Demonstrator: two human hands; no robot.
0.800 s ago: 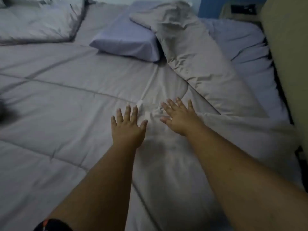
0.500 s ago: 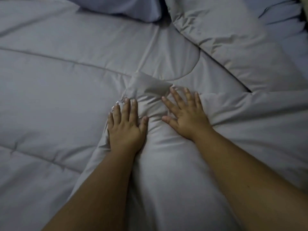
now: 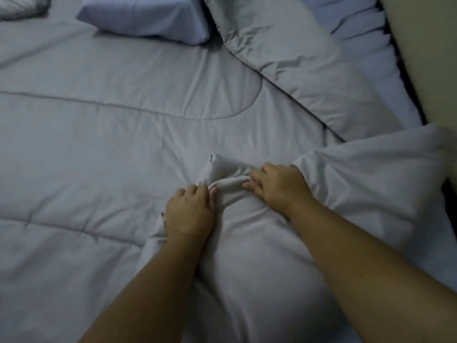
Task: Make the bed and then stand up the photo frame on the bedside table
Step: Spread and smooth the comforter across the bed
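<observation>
The pale grey puffy quilted blanket (image 3: 99,144) lies spread flat over the left and middle of the bed. Long stitched lines run across it. I think it is soft, light and floppy, so it bunches up wherever it is pulled. It should not break, and it does not look slippery. The best place to hold it seems to be an edge or a corner, with a good handful of cloth.

Up at the top lies a light blue soft pillow (image 3: 148,18), resting on the blanket.

The left hand (image 3: 189,214) has its fingers curled down and grips a bunch of the blanket. Just beside it, a corner of the blanket (image 3: 222,167) sticks up in a small lump between the two hands. The right hand (image 3: 277,186) has curled fingers too and pinches a rolled fold of the same cloth.

On the right the blanket is folded back on itself in a thick, wrinkly strip, so this side is not flat yet. Past it shows the light blue wrinkled bed sheet (image 3: 358,40), and then a plain tan panel (image 3: 420,58) at the far edge.

No photo frame or bedside table shows here.
</observation>
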